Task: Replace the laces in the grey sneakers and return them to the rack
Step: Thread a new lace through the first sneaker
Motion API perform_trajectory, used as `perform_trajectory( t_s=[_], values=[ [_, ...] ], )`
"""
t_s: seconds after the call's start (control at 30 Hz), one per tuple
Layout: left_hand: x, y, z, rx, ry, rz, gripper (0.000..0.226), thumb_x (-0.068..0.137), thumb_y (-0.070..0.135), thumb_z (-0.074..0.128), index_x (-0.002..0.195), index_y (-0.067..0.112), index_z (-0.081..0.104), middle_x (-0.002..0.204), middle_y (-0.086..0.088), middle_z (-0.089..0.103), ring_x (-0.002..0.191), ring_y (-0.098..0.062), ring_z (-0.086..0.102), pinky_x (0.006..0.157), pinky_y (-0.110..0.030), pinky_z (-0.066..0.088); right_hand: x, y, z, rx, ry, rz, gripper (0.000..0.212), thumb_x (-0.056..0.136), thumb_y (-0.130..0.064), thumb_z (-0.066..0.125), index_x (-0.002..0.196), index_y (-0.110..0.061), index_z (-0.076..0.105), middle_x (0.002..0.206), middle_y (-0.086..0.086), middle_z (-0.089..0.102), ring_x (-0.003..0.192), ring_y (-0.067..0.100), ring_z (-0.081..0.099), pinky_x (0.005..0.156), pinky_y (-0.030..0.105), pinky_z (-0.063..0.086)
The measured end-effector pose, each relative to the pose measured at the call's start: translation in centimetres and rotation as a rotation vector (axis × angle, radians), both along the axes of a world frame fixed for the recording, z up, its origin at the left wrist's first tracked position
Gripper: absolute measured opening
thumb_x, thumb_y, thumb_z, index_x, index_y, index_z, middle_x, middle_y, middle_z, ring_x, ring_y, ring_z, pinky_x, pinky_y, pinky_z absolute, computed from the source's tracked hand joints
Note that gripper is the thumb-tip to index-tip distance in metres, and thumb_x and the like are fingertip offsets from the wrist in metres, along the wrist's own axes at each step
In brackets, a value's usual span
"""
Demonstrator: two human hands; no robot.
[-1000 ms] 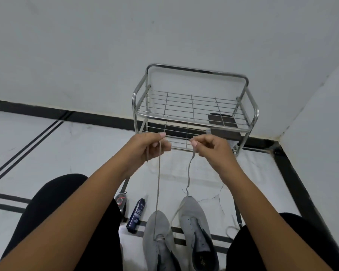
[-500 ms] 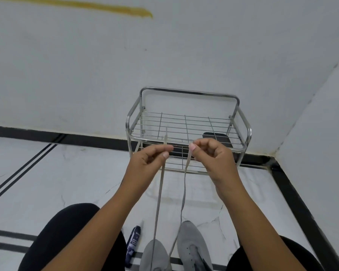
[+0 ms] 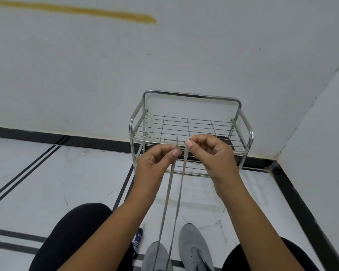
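White floor holds two grey sneakers (image 3: 194,249); left hand (image 3: 155,159) and right hand (image 3: 209,151) each pinch one lace end (image 3: 181,192).

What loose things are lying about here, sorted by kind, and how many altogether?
Grey sneakers: 2, left sneaker and right sneaker
Grey lace: 1, its two ends pinched by the left hand and the right hand
Metal rack: 1
Dark blue can: 1
Total: 5

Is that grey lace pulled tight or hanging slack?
Tight. Both strands of the lace run straight from the sneakers up to the left hand and right hand, which pinch its ends.
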State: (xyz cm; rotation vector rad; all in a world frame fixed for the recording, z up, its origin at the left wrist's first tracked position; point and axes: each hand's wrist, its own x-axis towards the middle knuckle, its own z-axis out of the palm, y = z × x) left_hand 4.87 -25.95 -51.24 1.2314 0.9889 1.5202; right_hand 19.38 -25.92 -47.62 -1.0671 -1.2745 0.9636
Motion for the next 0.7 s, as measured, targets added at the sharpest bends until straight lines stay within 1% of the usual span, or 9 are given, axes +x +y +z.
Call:
perform_trajectory(
  t_s=[0.2, 0.3, 0.47, 0.57, 0.7],
  values=[
    [-0.2, -0.3, 0.3, -0.04, -0.022, -0.045, 0.018, 0.085, 0.012, 0.068, 0.1, 0.004, 0.072, 0.094, -0.008, 0.074, 0.093, -0.016, 0.07, 0.078, -0.019, 0.054, -0.4, -0.2, 0.3, -0.009, 0.057, 0.049, 0.006, 0.081, -0.011, 0.075, 0.087, -0.012, 0.073, 0.082, -0.003, 0.072, 0.08, 0.006, 0.067, 0.07, 0.015, 0.051],
    [-0.2, -0.5, 0.6, -0.036, -0.019, -0.055, 0.017, 0.085, 0.011, 0.068, 0.099, 0.003, 0.072, 0.092, -0.007, 0.074, 0.089, -0.013, 0.069, 0.076, -0.018, 0.053, -0.5, -0.3, 0.5, -0.009, 0.068, 0.065, 0.009, 0.081, -0.009, 0.074, 0.09, -0.008, 0.073, 0.084, 0.002, 0.072, 0.08, 0.008, 0.068, 0.069, 0.014, 0.052],
    [-0.2, -0.8, 0.9, -0.026, -0.025, -0.054, 0.013, 0.083, 0.01, 0.07, 0.093, 0.002, 0.073, 0.085, -0.004, 0.074, 0.083, -0.007, 0.068, 0.074, -0.015, 0.052, -0.6, -0.6, 0.7, -0.012, 0.073, 0.077, 0.011, 0.08, -0.007, 0.074, 0.091, -0.005, 0.073, 0.088, 0.008, 0.073, 0.082, 0.011, 0.068, 0.071, 0.016, 0.053],
    [-0.3, -1.0, 1.1, -0.015, -0.005, -0.045, 0.009, 0.083, 0.009, 0.07, 0.089, 0.004, 0.073, 0.082, -0.003, 0.073, 0.081, -0.007, 0.068, 0.073, -0.015, 0.051, -0.6, -0.6, 0.8, -0.014, 0.072, 0.083, 0.011, 0.08, -0.008, 0.074, 0.09, -0.005, 0.073, 0.087, 0.008, 0.073, 0.083, 0.011, 0.069, 0.072, 0.017, 0.053],
    [-0.4, -1.2, 1.1, -0.006, 0.038, -0.023, 0.008, 0.082, 0.01, 0.072, 0.089, 0.007, 0.074, 0.084, -0.004, 0.074, 0.083, -0.01, 0.069, 0.076, -0.018, 0.053, -0.7, -0.8, 0.9, -0.016, 0.07, 0.083, 0.009, 0.08, -0.008, 0.074, 0.089, -0.006, 0.073, 0.081, 0.004, 0.072, 0.081, 0.01, 0.069, 0.071, 0.016, 0.053]
  ],
)
